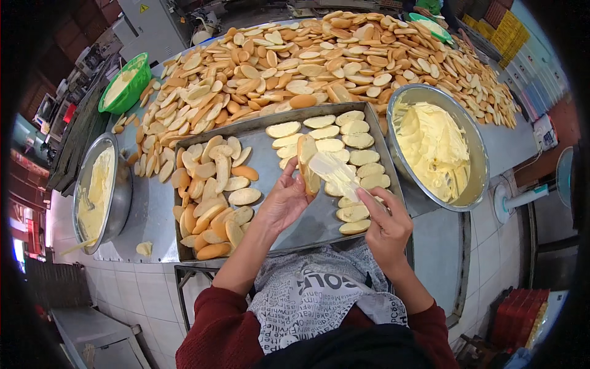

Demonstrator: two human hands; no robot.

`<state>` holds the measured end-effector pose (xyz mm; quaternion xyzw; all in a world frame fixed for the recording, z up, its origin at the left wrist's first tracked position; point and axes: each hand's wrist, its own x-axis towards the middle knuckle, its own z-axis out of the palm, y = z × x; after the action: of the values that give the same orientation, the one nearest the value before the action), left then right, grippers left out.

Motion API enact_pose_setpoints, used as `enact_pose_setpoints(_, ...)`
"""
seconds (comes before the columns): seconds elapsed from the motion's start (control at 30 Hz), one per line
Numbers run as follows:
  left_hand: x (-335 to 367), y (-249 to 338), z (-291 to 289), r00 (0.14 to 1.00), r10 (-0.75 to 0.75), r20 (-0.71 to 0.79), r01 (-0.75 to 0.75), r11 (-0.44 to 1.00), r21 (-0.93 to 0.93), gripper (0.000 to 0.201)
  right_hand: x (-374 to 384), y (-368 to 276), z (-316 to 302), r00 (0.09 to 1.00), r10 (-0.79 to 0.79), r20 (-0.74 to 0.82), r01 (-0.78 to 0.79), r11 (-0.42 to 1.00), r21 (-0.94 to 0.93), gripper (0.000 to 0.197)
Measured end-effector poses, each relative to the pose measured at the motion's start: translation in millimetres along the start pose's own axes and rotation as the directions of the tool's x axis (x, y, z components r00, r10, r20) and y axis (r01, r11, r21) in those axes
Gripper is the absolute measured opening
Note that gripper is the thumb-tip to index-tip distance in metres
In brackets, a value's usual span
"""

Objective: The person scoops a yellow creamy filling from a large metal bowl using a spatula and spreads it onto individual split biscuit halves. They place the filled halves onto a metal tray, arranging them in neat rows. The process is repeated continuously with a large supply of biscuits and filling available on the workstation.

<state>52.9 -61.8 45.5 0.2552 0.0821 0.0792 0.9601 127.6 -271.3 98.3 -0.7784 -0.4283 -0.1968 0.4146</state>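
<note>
My left hand (287, 200) grips an oval bread slice (308, 165), held on edge above the tray with its crust side toward the left. In my right hand (388, 230) is a pale, flat spatula (335, 171), its blade against or very near the slice's right face. Below both hands lies a large metal tray (284, 223). Bread slices coated with pale yellow cream (370, 170) fill rows along its right side. Loose plain slices (212, 209) are heaped on its left side. My right fingers are closed around the spatula's handle end.
A steel bowl of yellow cream (435, 147) stands right of the tray, and another steel bowl (98, 190) stands left. Behind the tray spreads a big pile of bread slices (295, 67). Green basins (128, 85) sit at the far left and far right, where another person is partly visible.
</note>
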Motion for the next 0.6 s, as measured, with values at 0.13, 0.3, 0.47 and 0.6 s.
enact_pose_setpoints(0.13,-2,4,10,0.999,0.05,0.019,-0.05,0.999,0.001,0.059,-2,-6,2,0.998,-0.023,0.061,0.025,0.999,-0.022,0.057)
enact_pose_setpoints(0.3,-7,15,-6,0.997,0.07,-0.02,-0.071,0.997,-0.026,0.056,-16,-3,-5,0.992,0.009,0.13,-0.017,0.998,0.053,0.059)
enact_pose_setpoints(0.47,-2,7,0,0.998,0.067,0.004,-0.067,0.998,0.0,0.074,-3,-5,-2,0.996,0.091,0.022,-0.092,0.994,0.058,0.059)
enact_pose_setpoints(0.6,-1,11,4,0.995,0.083,0.053,-0.082,0.996,-0.027,0.057,-9,-7,1,0.995,0.029,0.091,-0.028,1.0,-0.014,0.057)
